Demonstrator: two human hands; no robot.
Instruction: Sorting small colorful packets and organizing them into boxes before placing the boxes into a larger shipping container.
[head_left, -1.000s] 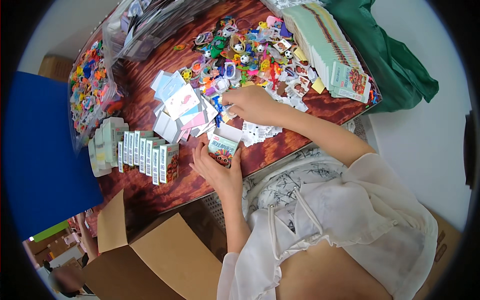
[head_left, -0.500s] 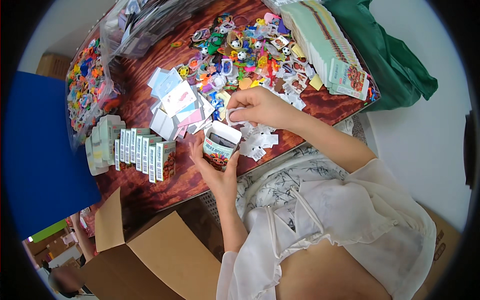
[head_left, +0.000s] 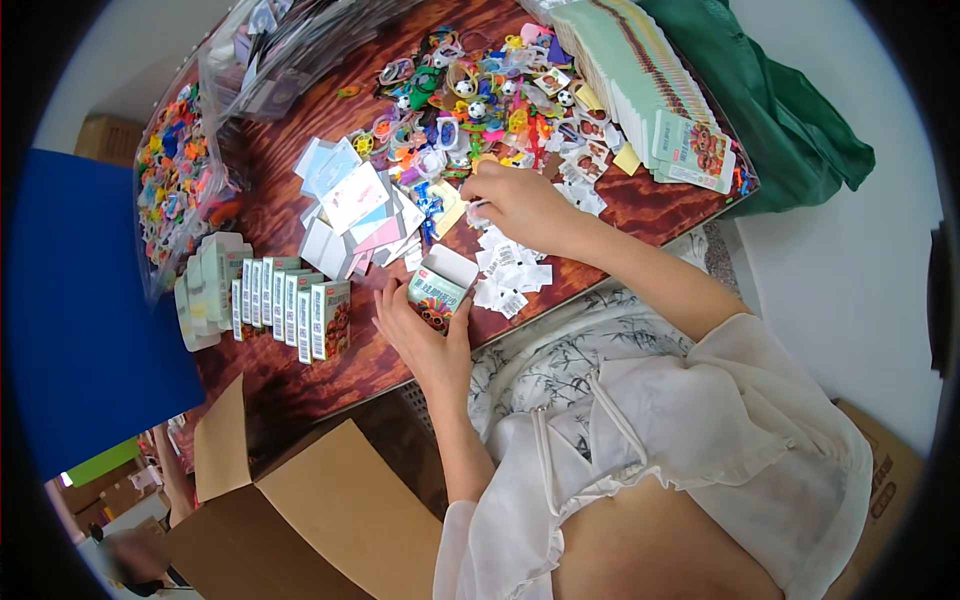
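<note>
My left hand [head_left: 428, 345] is closed round a small light-green printed carton [head_left: 437, 298], whose white top flap stands open. The carton is near the table's front edge. Beyond it and to the right, my right hand [head_left: 522, 208] is closed at the near side of a heap of small colourful plastic toys [head_left: 480, 100]. Its fingertips are bent downward and partly hidden, with a bit of something whitish showing under them; I cannot make out what it is. Small white printed packets [head_left: 510, 270] lie just below the right hand, and a fan of cards [head_left: 355, 205] lies left of it.
Several filled cartons [head_left: 295, 310] stand in a row at the left. A clear bag of toys [head_left: 180, 160] and a bag of cards [head_left: 300, 70] lie behind. Flat cartons [head_left: 640, 85] are stacked at the far right, beside a green bag [head_left: 770, 120]. An open cardboard box [head_left: 340, 490] stands below the table.
My right hand has moved from just above the carton a little away from me, toward the toys. The left hand has tilted the carton so its inside no longer shows.
</note>
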